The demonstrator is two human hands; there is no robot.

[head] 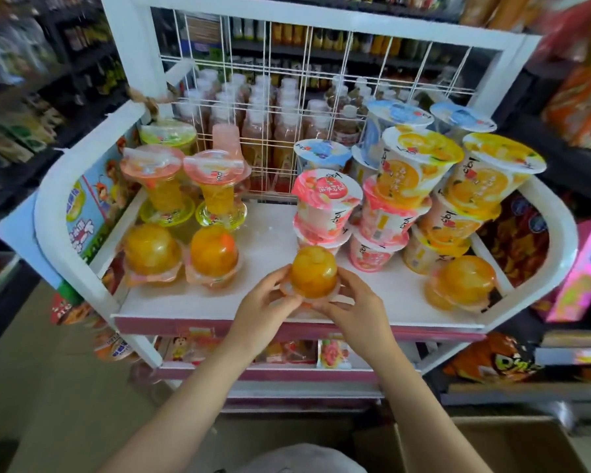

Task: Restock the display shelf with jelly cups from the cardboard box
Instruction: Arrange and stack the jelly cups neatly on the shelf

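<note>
An orange jelly cup [314, 273] stands upside down, lid at the bottom, over the front middle of the white display shelf [273, 233]. My left hand [263, 310] grips its rim from the left and my right hand [350, 308] from the right. Two similar orange cups [151, 254] [214, 256] sit inverted at the front left, one more [464, 281] at the front right. Behind them stand stacked pink-lidded cups [154, 186] on the left. The cardboard box [492, 445] lies open at the lower right, its inside out of sight.
Stacked tubs with pink [325, 206], orange [420, 172] and blue [321, 153] lids fill the shelf's right half. A white wire grid [287, 97] backs the shelf, with bottles behind it. Snack bags [492, 356] and dark store racks flank the stand. Lower tiers hold small packets.
</note>
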